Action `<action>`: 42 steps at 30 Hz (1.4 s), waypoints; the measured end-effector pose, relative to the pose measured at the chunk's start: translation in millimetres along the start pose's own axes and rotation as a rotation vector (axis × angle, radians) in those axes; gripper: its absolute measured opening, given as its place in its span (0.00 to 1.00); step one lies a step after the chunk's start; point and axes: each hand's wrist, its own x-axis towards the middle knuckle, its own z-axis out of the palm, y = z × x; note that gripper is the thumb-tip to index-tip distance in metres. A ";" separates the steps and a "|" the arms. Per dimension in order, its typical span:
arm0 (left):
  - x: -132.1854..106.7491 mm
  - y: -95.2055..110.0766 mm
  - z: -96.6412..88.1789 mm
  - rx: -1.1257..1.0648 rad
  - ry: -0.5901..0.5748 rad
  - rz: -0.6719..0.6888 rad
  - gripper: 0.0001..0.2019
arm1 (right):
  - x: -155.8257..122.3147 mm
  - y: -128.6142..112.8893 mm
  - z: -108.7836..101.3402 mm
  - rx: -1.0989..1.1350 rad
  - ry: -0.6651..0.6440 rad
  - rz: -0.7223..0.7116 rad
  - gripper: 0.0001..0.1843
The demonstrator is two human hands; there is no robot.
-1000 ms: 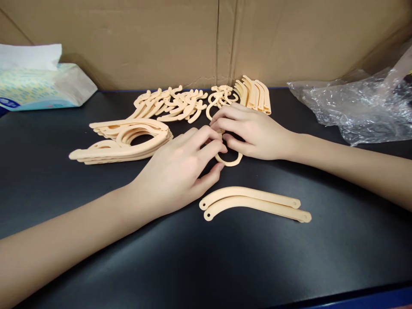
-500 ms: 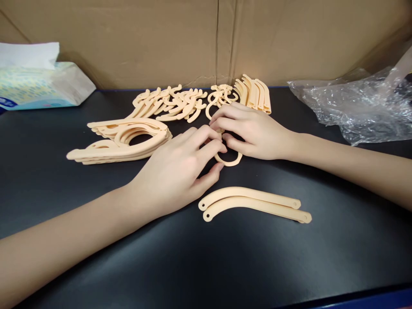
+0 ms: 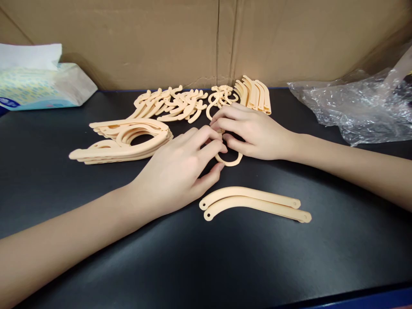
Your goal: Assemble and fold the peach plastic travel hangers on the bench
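Both hands meet over a beige plastic hanger hook [image 3: 232, 163], whose ring-shaped curve shows below my fingers while its upper part is hidden. My left hand [image 3: 183, 171] has its fingers curled onto the hook from the left, thumb low by the ring. From the right, my right hand [image 3: 254, 131] pinches the upper part of the same piece. Nearer to me lie two curved beige hanger arms [image 3: 251, 204], one beside the other, with small holes at their ends. A stack of folded hangers [image 3: 125, 150] rests left of my left hand.
Behind the hands are loose beige hooked pieces [image 3: 180, 105], more ring hooks [image 3: 222, 95] and a row of hanger arms [image 3: 254, 94]. A tissue pack [image 3: 41, 88] sits at the left, a clear plastic bag [image 3: 357, 111] at the right. Cardboard [image 3: 154, 43] stands behind the black table [image 3: 273, 266].
Both hands keep their hold on the hook with hardly any movement. The view has shifted very slightly; nothing else has visibly moved.
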 end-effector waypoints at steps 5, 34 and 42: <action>-0.4 -0.4 1.1 0.003 0.003 -0.001 0.13 | -0.2 0.7 0.4 0.001 0.002 -0.001 0.15; -0.4 -0.2 -0.6 -0.009 -0.009 -0.013 0.14 | -0.7 -1.8 0.1 -0.013 -0.011 0.023 0.16; -0.8 -0.6 -0.3 -0.007 -0.011 -0.020 0.14 | -0.3 -1.2 0.1 -0.033 0.000 0.007 0.15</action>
